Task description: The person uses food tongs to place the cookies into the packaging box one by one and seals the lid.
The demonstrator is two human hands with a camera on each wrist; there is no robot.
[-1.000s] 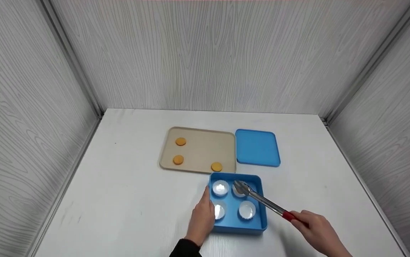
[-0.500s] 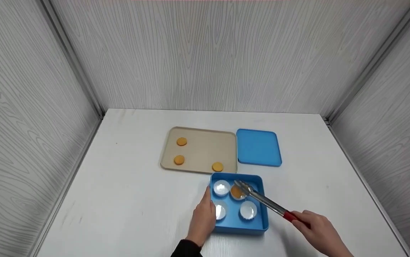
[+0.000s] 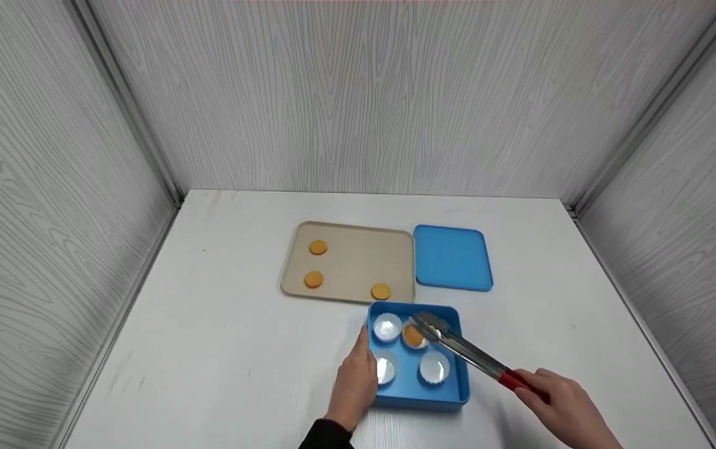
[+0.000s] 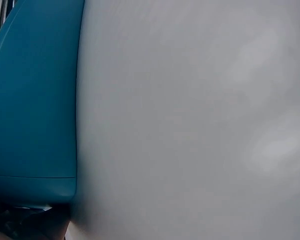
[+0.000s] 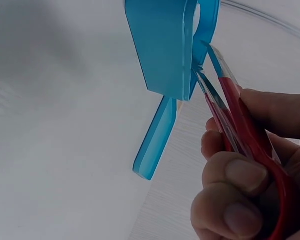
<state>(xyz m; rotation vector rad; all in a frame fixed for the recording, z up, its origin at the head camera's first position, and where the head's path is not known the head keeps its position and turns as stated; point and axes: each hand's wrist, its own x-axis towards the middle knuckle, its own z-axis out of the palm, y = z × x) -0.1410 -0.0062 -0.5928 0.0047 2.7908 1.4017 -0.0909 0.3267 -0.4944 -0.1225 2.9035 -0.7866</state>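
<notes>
A blue square box (image 3: 405, 358) holds several white fluted paper cups. In its far-right cup (image 3: 424, 343) lies a round orange-brown disc, like a cookie (image 3: 413, 336). My left hand (image 3: 353, 380) rests along the box's left side, fingers pointing forward against the wall; the left wrist view shows mostly the blue box wall (image 4: 35, 100) and white tabletop. My right hand (image 3: 561, 402) grips metal tongs (image 3: 470, 354) by their red handles. The tongs' scalloped tips sit just over the disc's right edge, slightly parted. In the right wrist view, thumb and fingers wrap the red handles (image 5: 247, 125).
Behind the box lies a beige tray (image 3: 348, 255) with three similar discs, one near its front right edge (image 3: 381, 291). A flat blue lid (image 3: 453, 257) lies right beside the tray. Grey wood-grain walls (image 3: 358, 93) enclose the white table (image 3: 208, 349) on three sides.
The disc now shows in the far-right cup, where the tong tips covered it a second ago. The tongs have spread and moved slightly right with my right hand. My left hand stays put.
</notes>
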